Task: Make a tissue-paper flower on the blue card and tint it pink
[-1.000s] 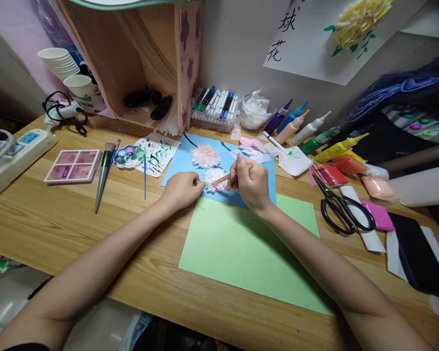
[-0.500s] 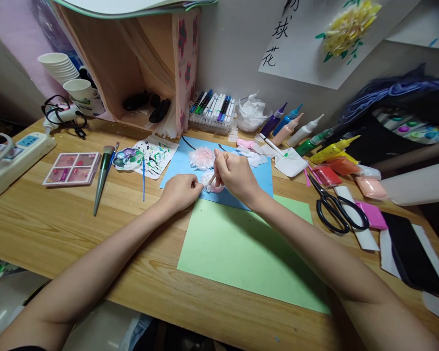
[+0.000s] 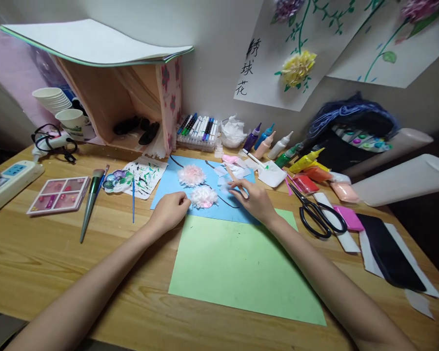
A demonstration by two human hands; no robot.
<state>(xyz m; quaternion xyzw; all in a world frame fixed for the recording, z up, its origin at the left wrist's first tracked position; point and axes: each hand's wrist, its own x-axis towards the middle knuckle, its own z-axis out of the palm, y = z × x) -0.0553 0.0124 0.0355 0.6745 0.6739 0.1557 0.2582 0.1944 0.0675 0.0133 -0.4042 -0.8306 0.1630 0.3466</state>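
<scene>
A blue paper sheet (image 3: 175, 187) lies on the wooden desk with two fluffy pink-white paper flowers on it, the upper flower (image 3: 191, 175) and the lower flower (image 3: 204, 197). My left hand (image 3: 170, 210) rests curled at the sheet's near edge, fingertips pinched just left of the lower flower. My right hand (image 3: 252, 197) lies on the sheet to the flower's right, fingers closed round a thin wooden stick (image 3: 229, 171) that pokes out toward small white paper scraps (image 3: 225, 183). A green paper sheet (image 3: 241, 263) lies in front of both hands.
Black scissors (image 3: 316, 214), coloured clay packets (image 3: 346, 217) and paint bottles (image 3: 278, 146) lie to the right. Marker pens (image 3: 197, 129) stand at the back. At left are a paint palette (image 3: 58, 195), brushes (image 3: 89, 204), paper cups (image 3: 58, 105) and a power strip (image 3: 7, 183).
My right hand has drawn away from the lower flower and moved right, toward the white scraps. My left hand has stayed beside the flower. The view has tilted up, showing more wall.
</scene>
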